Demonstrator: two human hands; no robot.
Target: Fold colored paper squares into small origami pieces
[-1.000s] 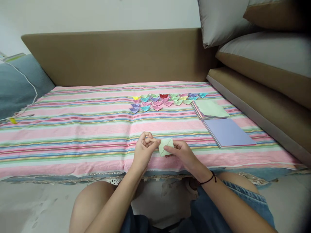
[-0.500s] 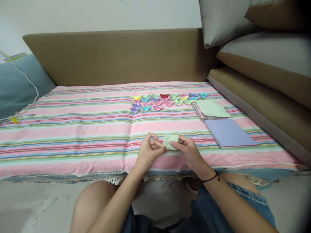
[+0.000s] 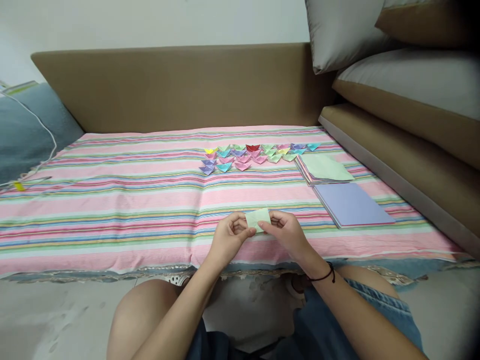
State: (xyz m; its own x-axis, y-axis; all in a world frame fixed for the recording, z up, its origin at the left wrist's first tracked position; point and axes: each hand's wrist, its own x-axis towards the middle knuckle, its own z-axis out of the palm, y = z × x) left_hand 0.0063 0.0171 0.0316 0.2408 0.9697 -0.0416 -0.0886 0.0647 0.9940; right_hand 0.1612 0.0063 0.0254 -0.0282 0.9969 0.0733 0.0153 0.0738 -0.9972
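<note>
A small folded piece of pale green paper (image 3: 257,217) is held up above the front part of the striped cloth. My left hand (image 3: 231,235) pinches its lower left edge between thumb and fingers. On the other side, my right hand (image 3: 287,230) grips it, thumb across the front and fingers behind. Farther back, several folded paper boats (image 3: 243,159) in many colours stand in rows. To their right lies a stack of pale green paper (image 3: 326,167), and nearer me a stack of lilac paper sheets (image 3: 352,205).
The striped cloth (image 3: 93,210) covers the seat, with a brown backrest (image 3: 180,90) behind. Grey and brown cushions (image 3: 408,95) pile up at the right. A white cable (image 3: 41,125) runs over the blue cushion (image 3: 22,135) at the left.
The green paper has tilted and shifted slightly left. My left fingers, raised apart before, have closed in on it, and my right thumb has slid lower along its edge.
</note>
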